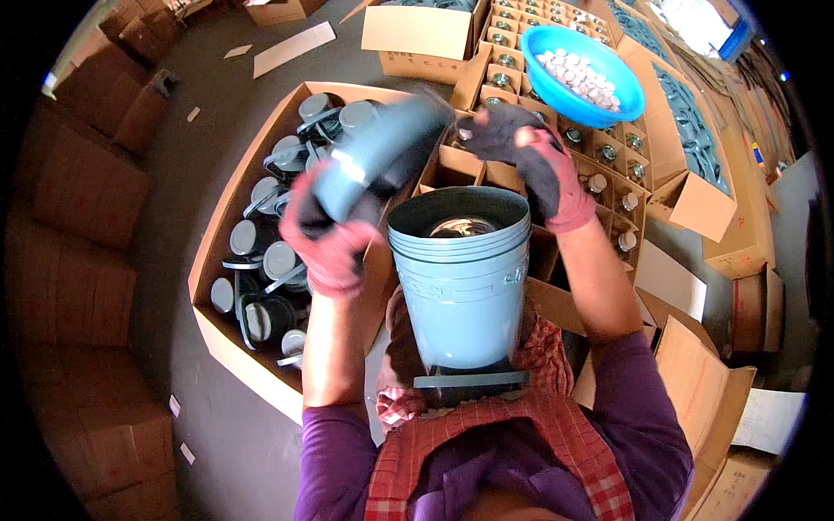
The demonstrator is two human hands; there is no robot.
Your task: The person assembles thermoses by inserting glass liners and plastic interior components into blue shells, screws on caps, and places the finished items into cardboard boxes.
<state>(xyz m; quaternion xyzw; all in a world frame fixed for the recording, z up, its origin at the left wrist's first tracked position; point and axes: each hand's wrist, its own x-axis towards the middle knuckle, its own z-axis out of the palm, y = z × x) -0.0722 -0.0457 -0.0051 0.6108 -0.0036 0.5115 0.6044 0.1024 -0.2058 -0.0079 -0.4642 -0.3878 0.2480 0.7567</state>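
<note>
On the floor at the left, a big brown box [239,365] holds lots of jugs [280,260] with round gray tops. Next is the left hand [334,234], in a red and black glove. Its grip is closed around a long blue piece [369,156], up over the edge of the box. The blue piece looks blurry, so it could slip or bump the jugs if the glove loses its hold.

In the middle, by the person's lap, is a tall blue pot [460,300]. It stands upright with its top open and a shiny round thing [463,227] down inside. I think a knee bump could tip it, and the shiny thing might get hurt if it is glass.

To the right is the right hand [540,165], with bent fingers. I cannot tell if its grip has anything. Just past it, glass bottles [606,154] sit in little box slots. A blue bowl [632,97] of white caps [578,74] rests on top, and a careless elbow might spill it.
</note>
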